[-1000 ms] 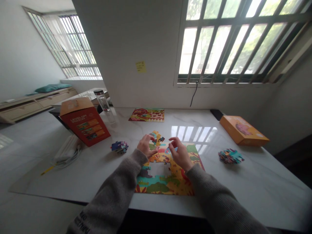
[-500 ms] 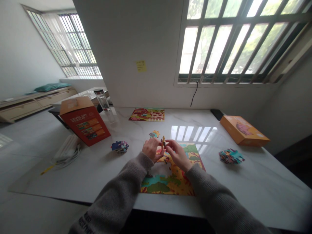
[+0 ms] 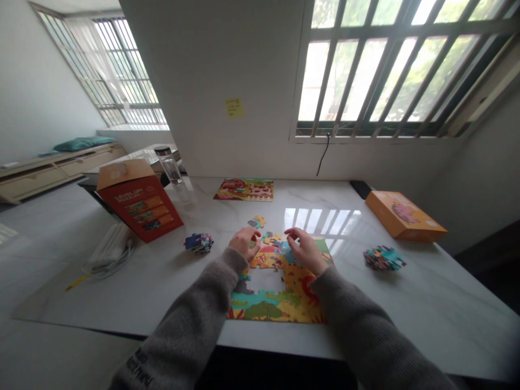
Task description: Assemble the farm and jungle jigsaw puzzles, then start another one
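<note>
A partly assembled jigsaw puzzle point(image 3: 264, 310) with a colourful animal scene lies on the table in front of me, a white gap of bare tabletop inside it. My left hand point(image 3: 245, 244) is over its upper left part, thumb and fingers apart, and nothing shows between them. Over the upper right part is my right hand point(image 3: 305, 250), its fingers loosely bent and apart, also without a visible piece. Orange puzzle pieces point(image 3: 266, 259) lie between the hands, above the gap. Just beyond my left hand rests a loose puzzle piece point(image 3: 257, 221).
Piles of pieces lie left point(image 3: 199, 243) and right point(image 3: 384, 258). A farm-scene puzzle point(image 3: 244, 190) is by the wall. A red box point(image 3: 142, 203), a glass bottle point(image 3: 169, 167) and a white power strip point(image 3: 109, 246) stand left; an orange box point(image 3: 405, 215) and black phone-like object point(image 3: 360, 189) are right.
The small puzzle piece held between both hands is no longer in them. My hands have moved apart, left hand leftward and right hand rightward, uncovering the puzzle's middle.
</note>
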Available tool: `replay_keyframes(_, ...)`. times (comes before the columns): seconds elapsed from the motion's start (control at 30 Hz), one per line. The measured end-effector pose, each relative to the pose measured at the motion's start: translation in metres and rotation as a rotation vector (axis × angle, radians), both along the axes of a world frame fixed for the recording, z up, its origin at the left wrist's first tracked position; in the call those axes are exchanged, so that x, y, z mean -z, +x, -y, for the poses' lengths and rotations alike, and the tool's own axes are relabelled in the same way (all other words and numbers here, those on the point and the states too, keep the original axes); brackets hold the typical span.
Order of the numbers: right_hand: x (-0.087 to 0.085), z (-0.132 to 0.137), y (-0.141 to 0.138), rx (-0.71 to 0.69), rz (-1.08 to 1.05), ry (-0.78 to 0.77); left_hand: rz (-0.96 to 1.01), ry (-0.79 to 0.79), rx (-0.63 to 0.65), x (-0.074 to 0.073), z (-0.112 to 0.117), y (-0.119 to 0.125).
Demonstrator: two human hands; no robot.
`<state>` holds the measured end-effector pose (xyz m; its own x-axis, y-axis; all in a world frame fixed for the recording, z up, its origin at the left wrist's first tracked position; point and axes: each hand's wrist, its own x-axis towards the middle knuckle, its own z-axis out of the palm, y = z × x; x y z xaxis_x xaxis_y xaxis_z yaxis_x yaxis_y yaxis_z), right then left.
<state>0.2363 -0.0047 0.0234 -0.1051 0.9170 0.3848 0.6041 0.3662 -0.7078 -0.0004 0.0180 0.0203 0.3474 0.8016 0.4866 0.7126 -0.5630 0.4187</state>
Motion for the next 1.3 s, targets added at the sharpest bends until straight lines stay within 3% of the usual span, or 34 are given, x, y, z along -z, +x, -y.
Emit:
replay_keyframes(0.17,0.010,0.000,-0.002,-0.053,0.364,0.137,-0.173,-0.108,0.043,0.009,-0.008,-0.006)
replay_keyframes(0.37,0.013,-0.006,-0.013,-0.082,0.493,0.057,-0.216,-0.132,0.068,0.010,-0.007,-0.005)
replay_keyframes(0.7,0.013,-0.004,-0.021,-0.109,0.499,0.099,-0.245,-0.085,0.053,0.008,-0.004,-0.002)
replay_keyframes(0.9,0.014,-0.003,-0.031,-0.071,0.476,0.041,-0.178,-0.103,0.131,0.011,-0.003,0.000)
replay_keyframes(1.07,0.016,0.001,-0.031,-0.095,0.462,0.082,-0.188,-0.094,0.152,0.015,-0.005,0.000)
replay_keyframes(1.3,0.015,0.004,-0.029,-0.142,0.293,0.026,-0.207,-0.096,0.037,0.013,-0.005,0.001)
